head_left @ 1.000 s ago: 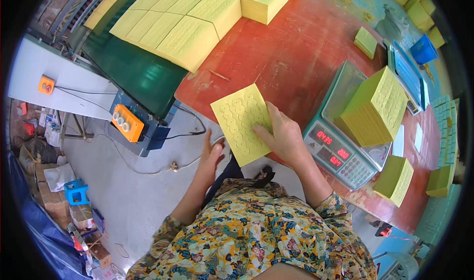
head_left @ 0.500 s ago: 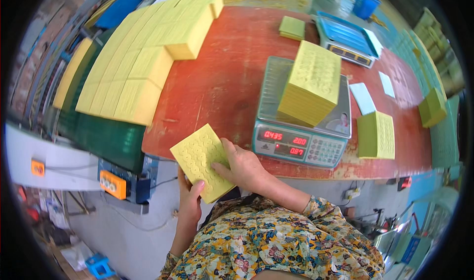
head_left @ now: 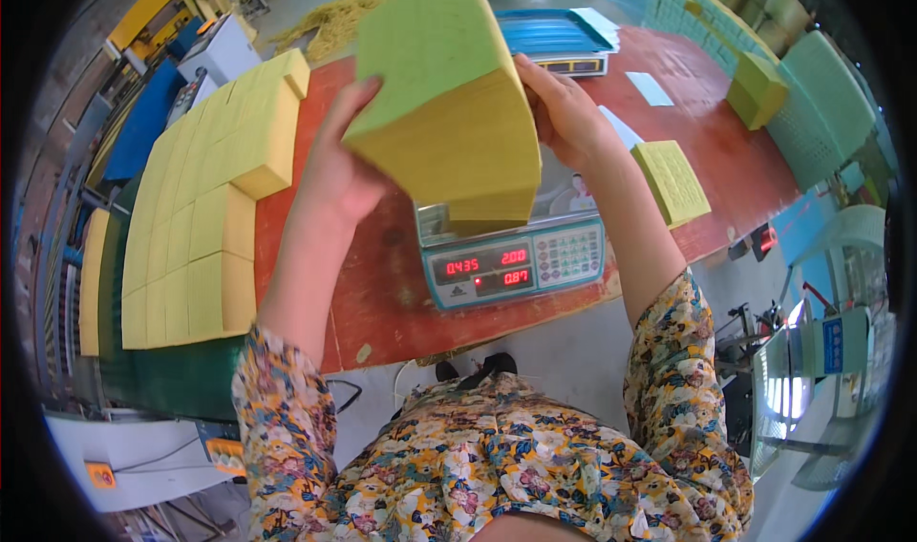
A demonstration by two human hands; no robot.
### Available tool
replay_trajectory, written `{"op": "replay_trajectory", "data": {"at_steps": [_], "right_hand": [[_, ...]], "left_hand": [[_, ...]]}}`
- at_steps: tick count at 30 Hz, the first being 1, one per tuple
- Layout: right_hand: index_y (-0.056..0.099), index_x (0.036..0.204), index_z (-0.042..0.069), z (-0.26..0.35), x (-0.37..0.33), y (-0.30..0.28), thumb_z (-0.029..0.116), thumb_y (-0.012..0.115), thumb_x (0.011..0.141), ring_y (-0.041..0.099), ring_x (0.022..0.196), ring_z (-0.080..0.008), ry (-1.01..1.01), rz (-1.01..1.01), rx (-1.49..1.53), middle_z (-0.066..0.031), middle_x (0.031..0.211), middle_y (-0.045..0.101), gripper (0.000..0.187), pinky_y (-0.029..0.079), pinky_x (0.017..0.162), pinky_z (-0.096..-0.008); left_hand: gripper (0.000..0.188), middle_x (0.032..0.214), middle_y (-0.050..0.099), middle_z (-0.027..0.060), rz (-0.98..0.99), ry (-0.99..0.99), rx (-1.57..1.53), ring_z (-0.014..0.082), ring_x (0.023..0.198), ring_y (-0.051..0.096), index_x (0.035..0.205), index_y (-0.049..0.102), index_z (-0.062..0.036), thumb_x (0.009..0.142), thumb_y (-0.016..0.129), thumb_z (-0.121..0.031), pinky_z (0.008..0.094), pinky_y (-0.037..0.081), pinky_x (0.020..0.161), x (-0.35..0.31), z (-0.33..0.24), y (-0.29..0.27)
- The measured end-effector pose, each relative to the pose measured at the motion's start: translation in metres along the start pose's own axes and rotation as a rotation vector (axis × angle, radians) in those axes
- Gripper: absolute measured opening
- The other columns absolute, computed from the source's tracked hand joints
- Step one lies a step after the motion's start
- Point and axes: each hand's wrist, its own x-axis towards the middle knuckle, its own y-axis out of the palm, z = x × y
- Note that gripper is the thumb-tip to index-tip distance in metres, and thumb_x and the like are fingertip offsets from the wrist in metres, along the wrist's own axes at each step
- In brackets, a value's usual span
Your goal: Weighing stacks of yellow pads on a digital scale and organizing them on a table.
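Note:
Raised over the near scale is a thick stack of yellow paper [head_left: 444, 84], held between my two hands. My left hand [head_left: 349, 165] grips its left side, thumb along the edge. On the opposite side my right hand [head_left: 564, 107] closes against it, its fingertips partly hidden. Below the held stack, more yellow paper [head_left: 492, 208] shows just above the scale's display; the held stack hides most of it. The scale [head_left: 521, 263] has a lit red display and a keypad, and its pan is largely covered from sight.
Rows of yellow paper blocks [head_left: 181, 227] fill the left side of the red table [head_left: 373, 313]. Right of the scale sits another yellow block [head_left: 671, 181], with one more [head_left: 757, 91] farther back. A second scale with a blue tray [head_left: 554, 31] stands behind. A green mesh chair [head_left: 826, 112] borders the right.
Both hands have risen from near my body to above the scale. They held a thin yellow pad with punched coin patterns before; now a thick stack is between them. The view has shifted.

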Motion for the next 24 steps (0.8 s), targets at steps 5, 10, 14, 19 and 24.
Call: {"op": "replay_trajectory", "data": {"at_steps": [5,10,14,19,24], "right_hand": [[0.064,0.110,0.005,-0.002,0.016,-0.031,0.042,0.056,0.098,0.064,0.070,-0.0113,0.061,-0.139,-0.029,-0.0020,0.087,0.067,0.041,0.054,0.064,-0.0292],[0.065,0.108,0.004,-0.014,0.027,-0.042,0.040,0.056,0.099,0.065,0.069,-0.0124,0.115,-0.153,-0.030,-0.0029,0.087,0.068,0.039,0.056,0.064,-0.0302],[0.065,0.108,0.004,-0.019,0.030,-0.046,0.041,0.057,0.098,0.065,0.067,-0.0120,0.105,-0.149,-0.061,-0.0025,0.085,0.068,0.039,0.055,0.065,-0.0283],[0.068,0.098,0.006,-0.021,0.034,-0.053,0.041,0.058,0.097,0.061,0.063,-0.0073,0.098,-0.161,-0.112,-0.0002,0.079,0.067,0.037,0.047,0.059,-0.0222],[0.069,0.092,0.008,-0.021,0.031,-0.044,0.041,0.058,0.097,0.058,0.061,-0.0058,0.090,-0.204,-0.107,0.0015,0.076,0.066,0.034,0.043,0.057,-0.0216]], "left_hand": [[0.053,0.107,0.062,0.0060,0.058,-0.209,0.343,0.0207,0.093,0.061,0.121,0.058,-0.0126,0.086,0.062,-0.053,0.0420,0.052,0.078,0.066,-0.005,0.010],[0.061,0.115,0.061,0.0072,0.060,-0.277,0.513,0.0241,0.101,0.059,0.128,0.056,-0.0137,0.086,0.057,-0.058,0.0421,0.048,0.079,0.077,0.000,0.005],[0.062,0.115,0.060,0.0074,0.062,-0.261,0.532,0.0224,0.102,0.057,0.128,0.056,-0.0132,0.087,0.056,-0.059,0.0399,0.046,0.077,0.074,0.004,0.005],[0.065,0.111,0.060,0.0063,0.031,-0.209,0.603,0.0213,0.097,0.056,0.128,0.056,-0.0127,0.086,0.055,-0.063,0.0377,0.044,0.072,0.070,0.009,0.011],[0.068,0.109,0.061,0.0073,0.026,-0.205,0.640,0.0209,0.096,0.057,0.127,0.056,-0.0128,0.084,0.055,-0.065,0.0376,0.046,0.074,0.066,0.009,0.010]]}}
